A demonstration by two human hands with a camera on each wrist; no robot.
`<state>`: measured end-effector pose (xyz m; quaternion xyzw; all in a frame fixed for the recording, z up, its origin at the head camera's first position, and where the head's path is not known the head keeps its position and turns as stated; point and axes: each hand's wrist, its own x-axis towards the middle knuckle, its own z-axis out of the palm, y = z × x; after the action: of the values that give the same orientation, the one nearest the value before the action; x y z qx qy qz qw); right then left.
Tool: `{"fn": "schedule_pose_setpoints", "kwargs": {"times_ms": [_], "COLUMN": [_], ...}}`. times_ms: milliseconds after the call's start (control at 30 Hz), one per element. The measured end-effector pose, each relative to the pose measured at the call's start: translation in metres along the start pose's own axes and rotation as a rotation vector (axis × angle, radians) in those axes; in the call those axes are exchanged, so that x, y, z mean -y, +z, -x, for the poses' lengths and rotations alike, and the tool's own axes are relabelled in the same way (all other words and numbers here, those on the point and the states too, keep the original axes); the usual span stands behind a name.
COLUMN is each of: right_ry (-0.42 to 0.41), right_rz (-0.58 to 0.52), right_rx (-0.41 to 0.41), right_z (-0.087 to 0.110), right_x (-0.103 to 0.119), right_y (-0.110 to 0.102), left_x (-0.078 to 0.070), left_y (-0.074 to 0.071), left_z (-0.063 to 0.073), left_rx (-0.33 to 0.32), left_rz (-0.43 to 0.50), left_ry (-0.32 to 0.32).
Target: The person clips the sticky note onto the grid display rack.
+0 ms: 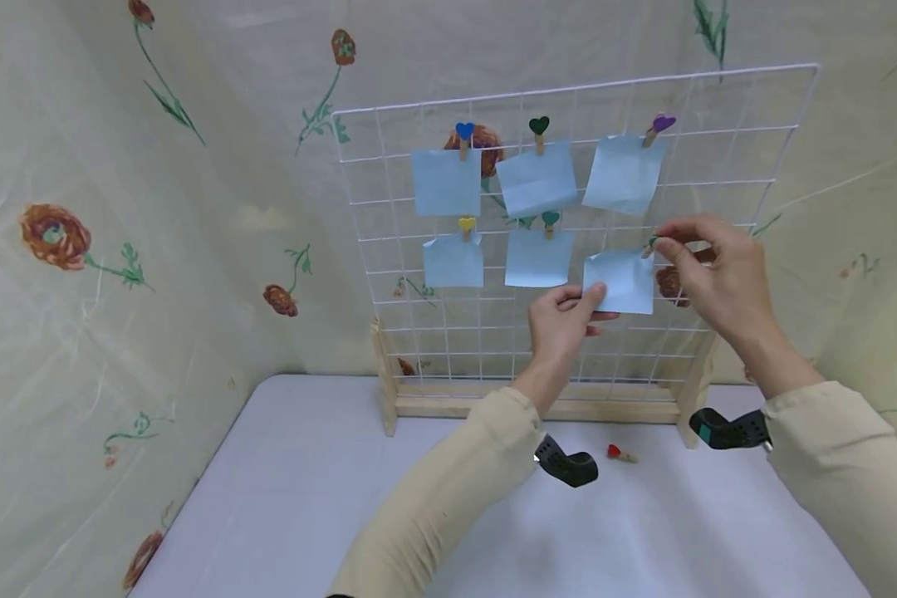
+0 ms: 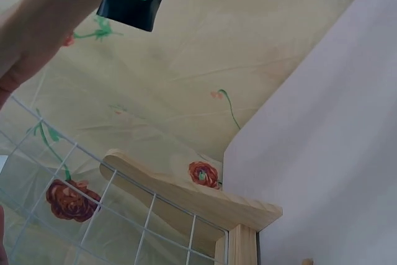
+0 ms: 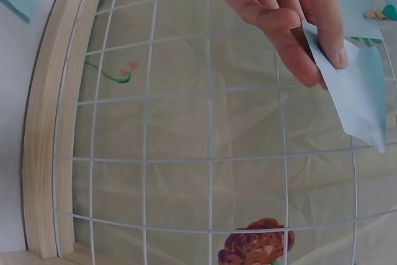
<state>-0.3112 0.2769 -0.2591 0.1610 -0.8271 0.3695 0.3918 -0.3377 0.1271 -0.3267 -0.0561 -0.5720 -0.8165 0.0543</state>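
Note:
My left hand (image 1: 561, 320) pinches the lower left corner of a light blue paper note (image 1: 619, 282) between thumb and fingers, against a white wire grid (image 1: 493, 332). In the right wrist view the note (image 3: 353, 91) bends away from those fingers. At the note's upper right corner, my right hand (image 1: 725, 270) pinches a small wooden clothespin (image 1: 649, 247) with a dark green top between thumb and forefinger. Whether the clothespin grips the note cannot be told. Several other blue notes hang on the grid from heart-topped clothespins, among them a purple one (image 1: 664, 124) and a yellow one (image 1: 467, 224).
The grid stands in a wooden base (image 1: 538, 409) on a table with a white cover (image 1: 284, 498). A clothespin with a red heart (image 1: 622, 453) lies on the table before the base. Flower-printed sheeting (image 1: 194, 274) hangs behind and at the sides.

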Motion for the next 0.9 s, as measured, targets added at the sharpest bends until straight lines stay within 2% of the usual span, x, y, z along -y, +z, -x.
{"fn": "schedule_pose_setpoints", "kwargs": {"times_ms": [100, 400, 667, 900], "right_ry": [-0.030, -0.025, -0.044, -0.048], "right_rz": [0.015, 0.019, 0.031, 0.022], "right_rx": [-0.028, -0.024, -0.023, -0.028], "right_z": [-0.004, -0.010, -0.011, -0.013], "right_x": [0.000, 0.002, 0.001, 0.003], "right_y": [0.002, 0.000, 0.000, 0.000], "left_x": [0.001, -0.006, -0.010, -0.010], "left_y": [0.003, 0.018, 0.016, 0.016], "left_z": [0.002, 0.004, 0.003, 0.000], "left_rx": [-0.012, -0.013, 0.003, 0.000], "left_rz": [0.006, 0.024, 0.003, 0.000], "left_ry": [-0.012, -0.037, -0.011, -0.016]}}
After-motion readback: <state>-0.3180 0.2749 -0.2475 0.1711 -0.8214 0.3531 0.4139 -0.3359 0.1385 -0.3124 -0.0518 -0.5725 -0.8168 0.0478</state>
